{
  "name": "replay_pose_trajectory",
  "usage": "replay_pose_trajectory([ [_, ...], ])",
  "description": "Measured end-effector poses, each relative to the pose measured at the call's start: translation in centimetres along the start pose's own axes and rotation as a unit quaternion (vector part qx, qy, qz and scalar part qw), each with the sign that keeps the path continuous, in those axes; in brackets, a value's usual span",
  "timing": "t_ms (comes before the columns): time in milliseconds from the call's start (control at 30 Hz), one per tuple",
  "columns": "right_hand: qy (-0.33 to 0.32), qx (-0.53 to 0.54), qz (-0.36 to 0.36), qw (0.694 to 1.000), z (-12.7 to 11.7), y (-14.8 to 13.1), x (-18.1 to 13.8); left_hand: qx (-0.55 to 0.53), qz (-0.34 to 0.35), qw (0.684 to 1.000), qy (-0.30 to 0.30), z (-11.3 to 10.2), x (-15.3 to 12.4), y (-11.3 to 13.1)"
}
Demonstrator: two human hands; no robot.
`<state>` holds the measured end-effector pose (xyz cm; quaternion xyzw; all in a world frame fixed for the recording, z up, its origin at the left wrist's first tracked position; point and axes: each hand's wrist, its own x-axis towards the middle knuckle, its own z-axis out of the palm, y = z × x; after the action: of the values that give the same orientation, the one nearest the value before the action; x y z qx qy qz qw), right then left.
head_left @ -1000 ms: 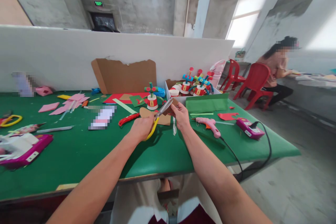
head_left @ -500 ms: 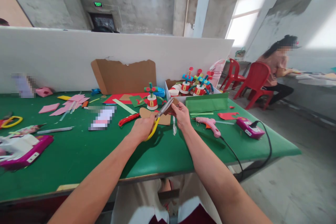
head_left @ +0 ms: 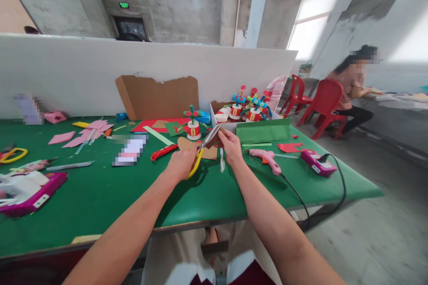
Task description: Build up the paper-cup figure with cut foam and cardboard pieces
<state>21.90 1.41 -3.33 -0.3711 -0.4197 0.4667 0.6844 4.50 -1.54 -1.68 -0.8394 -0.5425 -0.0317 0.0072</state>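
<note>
My left hand (head_left: 182, 162) is closed round the yellow handles of a pair of scissors (head_left: 203, 149), whose steel blades point up and to the right. My right hand (head_left: 230, 146) pinches a small brown cardboard piece (head_left: 216, 137) at the blades. Both hands hover above the green table (head_left: 100, 191). Beneath them lies a larger brown cardboard cut-out (head_left: 197, 148) and a white strip (head_left: 222, 160). A red-and-white paper-cup figure (head_left: 194, 129) stands just behind the scissors.
A pink glue gun (head_left: 265, 158) and a magenta power box (head_left: 317, 163) with black cable lie right of my hands. A white box of cup figures (head_left: 247, 111), green paper (head_left: 264, 131), a cardboard sheet (head_left: 157, 95) and pink scraps (head_left: 83, 133) lie about. Another person sits at right by red chairs (head_left: 326, 102).
The scissor blades have closed a little on the cardboard piece, and my right hand has shifted it slightly. Otherwise the scene is unchanged.
</note>
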Motion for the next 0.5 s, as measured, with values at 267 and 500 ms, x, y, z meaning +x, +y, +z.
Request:
replay_pose_trajectory([
  [267, -0.025, -0.023, 0.002, 0.999, 0.26, 0.16, -0.16, 0.014, 0.000, 1.000, -0.005, -0.05, -0.02, 0.01],
  [500, -0.012, -0.020, 0.000, 1.000, 0.16, 0.07, 0.00, -0.002, 0.000, 1.000, 0.027, -0.10, -0.26, 0.42],
])
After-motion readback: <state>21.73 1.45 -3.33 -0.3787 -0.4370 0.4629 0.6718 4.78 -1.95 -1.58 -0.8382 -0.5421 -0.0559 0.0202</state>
